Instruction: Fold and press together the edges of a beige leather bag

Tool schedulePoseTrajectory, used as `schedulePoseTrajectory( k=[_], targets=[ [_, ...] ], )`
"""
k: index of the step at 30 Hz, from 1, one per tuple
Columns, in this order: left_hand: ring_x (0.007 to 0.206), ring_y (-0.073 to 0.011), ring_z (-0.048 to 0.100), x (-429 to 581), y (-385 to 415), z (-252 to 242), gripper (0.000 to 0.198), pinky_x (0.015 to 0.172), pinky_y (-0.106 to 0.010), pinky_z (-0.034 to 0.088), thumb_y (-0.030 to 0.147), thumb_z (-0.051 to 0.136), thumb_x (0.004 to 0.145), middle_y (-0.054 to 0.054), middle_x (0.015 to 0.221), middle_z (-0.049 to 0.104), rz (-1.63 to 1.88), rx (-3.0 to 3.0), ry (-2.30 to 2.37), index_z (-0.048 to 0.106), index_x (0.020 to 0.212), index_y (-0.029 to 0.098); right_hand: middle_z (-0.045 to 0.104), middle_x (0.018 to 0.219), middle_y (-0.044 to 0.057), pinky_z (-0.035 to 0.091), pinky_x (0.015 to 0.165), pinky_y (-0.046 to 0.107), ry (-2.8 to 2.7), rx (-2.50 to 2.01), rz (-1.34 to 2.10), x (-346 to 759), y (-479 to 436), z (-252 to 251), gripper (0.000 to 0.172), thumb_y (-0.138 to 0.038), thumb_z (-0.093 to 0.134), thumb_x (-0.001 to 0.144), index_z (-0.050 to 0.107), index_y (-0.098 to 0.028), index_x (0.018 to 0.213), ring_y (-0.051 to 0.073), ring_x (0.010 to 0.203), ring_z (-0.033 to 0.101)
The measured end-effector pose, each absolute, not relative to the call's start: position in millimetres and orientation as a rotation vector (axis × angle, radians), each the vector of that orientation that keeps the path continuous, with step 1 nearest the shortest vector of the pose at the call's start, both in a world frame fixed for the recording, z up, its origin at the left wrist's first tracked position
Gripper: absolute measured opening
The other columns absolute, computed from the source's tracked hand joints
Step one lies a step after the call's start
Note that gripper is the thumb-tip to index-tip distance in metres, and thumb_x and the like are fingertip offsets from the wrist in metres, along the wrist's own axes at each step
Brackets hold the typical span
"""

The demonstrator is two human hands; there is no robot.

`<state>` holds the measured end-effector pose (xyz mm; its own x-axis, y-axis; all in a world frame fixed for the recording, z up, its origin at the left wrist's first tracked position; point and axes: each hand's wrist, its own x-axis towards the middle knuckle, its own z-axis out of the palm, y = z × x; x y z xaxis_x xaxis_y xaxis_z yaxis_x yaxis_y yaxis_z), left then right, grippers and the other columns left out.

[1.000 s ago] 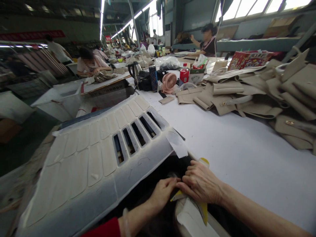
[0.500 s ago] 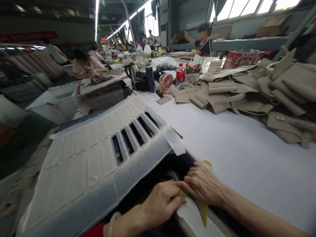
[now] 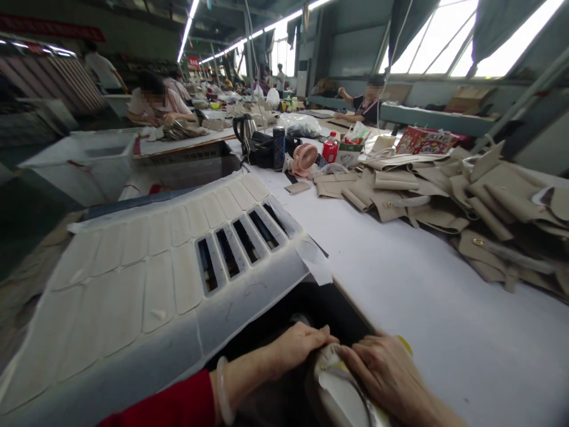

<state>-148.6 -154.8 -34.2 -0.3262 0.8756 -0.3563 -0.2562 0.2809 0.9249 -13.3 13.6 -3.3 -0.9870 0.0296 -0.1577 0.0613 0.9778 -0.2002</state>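
Observation:
Low in the head view, my left hand (image 3: 300,349) pinches the top edge of a pale beige leather-like piece (image 3: 340,394) with a white inner face. My right hand (image 3: 386,367) is closed round the right side of this same piece, its thumb pressed along the upper edge. A bit of something yellow (image 3: 405,345) sticks out behind the right hand's knuckles; what it is I cannot make out. The piece bends up between both hands, over a dark gap beside the white tabletop (image 3: 382,273). Its lower part runs out of view.
At left, a grey slotted panel (image 3: 216,323) carries rows of pale strips (image 3: 160,290). Beige bag parts (image 3: 400,190) pile up at right. A pink fan (image 3: 304,159), a red-labelled bottle (image 3: 330,148) and a kettle (image 3: 244,127) stand farther back. Co-workers sit beyond.
My hands have drawn slightly apart, the right one shifting rightward. The piece now bulges up between them, and less of the yellow thing shows. The view has tilted and turned a little.

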Motion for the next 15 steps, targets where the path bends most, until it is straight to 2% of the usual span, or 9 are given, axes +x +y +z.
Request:
schedulePoseTrajectory(
  k=[3, 5, 10, 13, 15],
  targets=[
    [0.105, -0.0282, 0.064, -149, -148, -37, 0.045, 0.093, -0.035, 0.046, 0.052, 0.066, 0.079, -0.009, 0.11, 0.073, 1.287, 0.598, 1.429, 0.076, 0.104, 0.016, 0.067, 0.07, -0.003, 0.028, 0.081, 0.036, 2.876, 0.397, -0.421, 14, 23, -4, 0.059, -0.053, 0.022, 0.102, 0.061, -0.025, 0.068, 0.017, 0.072, 0.063],
    [0.103, -0.0288, 0.064, -149, -144, -37, 0.039, 0.093, -0.035, 0.046, 0.043, 0.071, 0.074, -0.008, 0.106, 0.074, 1.268, 0.618, 1.422, 0.077, 0.103, 0.017, 0.068, 0.07, -0.003, 0.029, 0.084, 0.038, 2.844, 0.57, -0.419, 33, 30, -4, 0.057, -0.055, 0.024, 0.1, 0.062, -0.027, 0.069, 0.02, 0.074, 0.064],
    [0.097, -0.0289, 0.065, -154, -135, -33, 0.032, 0.089, -0.036, 0.045, 0.034, 0.073, 0.07, -0.007, 0.094, 0.076, 1.234, 0.636, 1.408, 0.079, 0.096, 0.017, 0.07, 0.073, 0.004, 0.038, 0.074, 0.038, 2.823, 0.921, -0.374, 60, 48, 5, 0.049, -0.059, 0.032, 0.093, 0.067, -0.03, 0.077, 0.027, 0.074, 0.064],
    [0.097, -0.0298, 0.064, -156, -135, -31, 0.036, 0.091, -0.036, 0.044, 0.036, 0.079, 0.065, -0.008, 0.092, 0.076, 1.23, 0.579, 1.372, 0.079, 0.094, 0.015, 0.067, 0.069, 0.004, 0.042, 0.069, 0.036, 2.676, 1.159, -0.603, 65, 59, 14, 0.056, -0.068, 0.029, 0.089, 0.065, -0.028, 0.075, 0.026, 0.071, 0.062],
    [0.105, -0.0289, 0.062, -153, -142, -36, 0.044, 0.097, -0.035, 0.041, 0.044, 0.08, 0.065, -0.008, 0.101, 0.075, 1.266, 0.49, 1.346, 0.077, 0.098, 0.016, 0.065, 0.067, 0.003, 0.044, 0.067, 0.034, 2.59, 1.264, -0.834, 74, 68, 16, 0.064, -0.075, 0.024, 0.086, 0.062, -0.026, 0.071, 0.024, 0.069, 0.061]
  ],
)
